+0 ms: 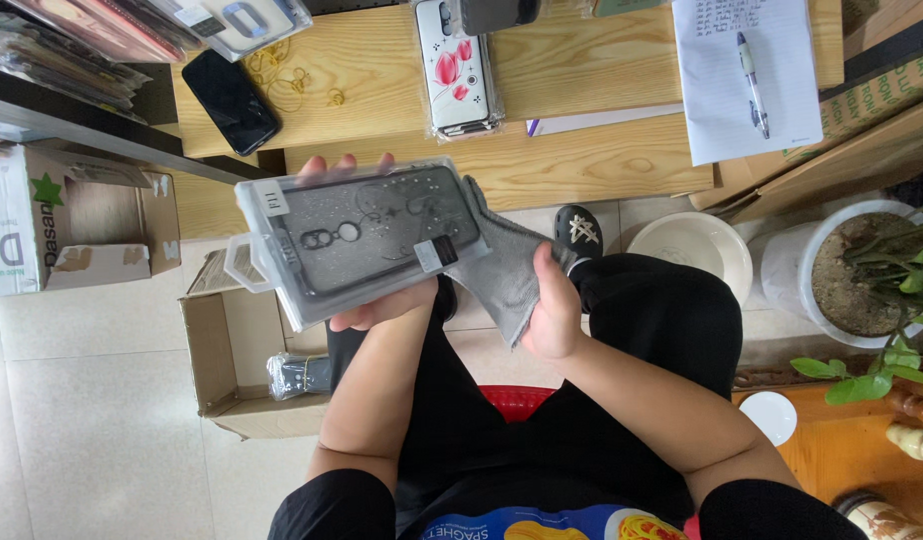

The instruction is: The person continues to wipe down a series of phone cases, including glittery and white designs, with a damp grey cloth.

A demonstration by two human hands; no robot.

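While left grip [382, 300] clamps packaged phone case [357, 238], palm hidden, right grip [557, 310] clutches grey cloth [507, 270].

Left hand [382, 300] holds a packaged phone case [357, 238] flat over the lap; right hand [552, 310] grips a grey cloth [507, 270] touching the package's right end. The package screens the way straight ahead to the tabletop [582, 165] edge.

Tabletop, near edge: bare wood right of the package, open up to the paper sheet [747, 75] with a pen [752, 80]. Farther in, a flowered phone case [457, 65], black phone [230, 100] and loose rubber bands [282, 70] leave only narrow strips.

Left, below the hands: open cardboard box [227, 340], a dark wrapped item [300, 375] inside; floor tiles beyond are open.

Right: white bowl [697, 250], potted plant [862, 270], sandalled foot [580, 232] crowd the floor.
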